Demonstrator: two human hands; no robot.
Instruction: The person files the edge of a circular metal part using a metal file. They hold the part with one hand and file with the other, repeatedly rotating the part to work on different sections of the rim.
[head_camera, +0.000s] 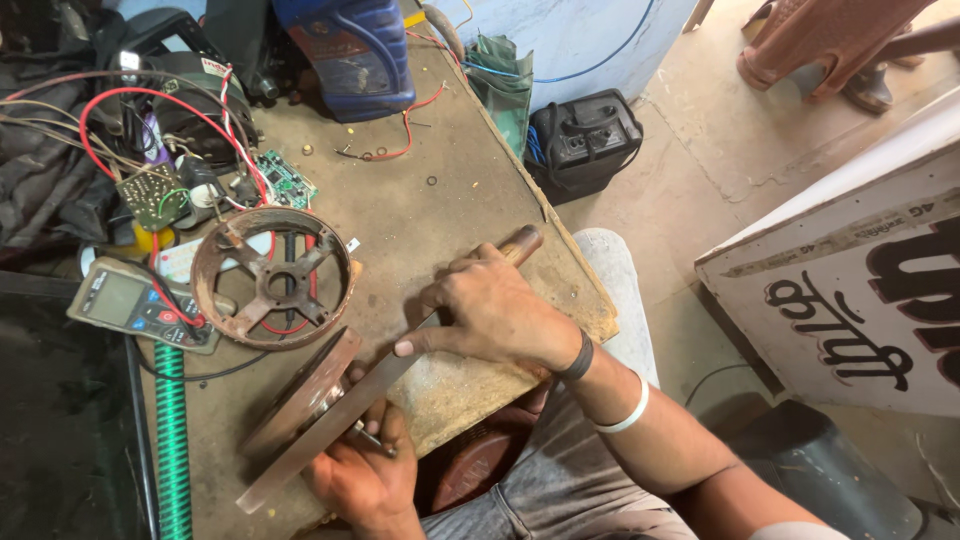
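Both my hands grip: right hand (495, 310) closed around a long flat metal file's (340, 405) wooden handle (522, 243), left hand (362, 470) clutching a rusty round motor cover (300, 395) beneath it.

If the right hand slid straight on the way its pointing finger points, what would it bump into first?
Probably the rusty round disc that the left hand grips; the right hand points its finger along the flat file towards it. Depth is hard to judge.

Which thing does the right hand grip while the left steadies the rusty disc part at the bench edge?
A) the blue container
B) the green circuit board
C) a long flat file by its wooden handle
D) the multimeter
C: the right hand closes over the wooden handle of the long flat file, whose blade lies across the rusty disc part held by the left hand.
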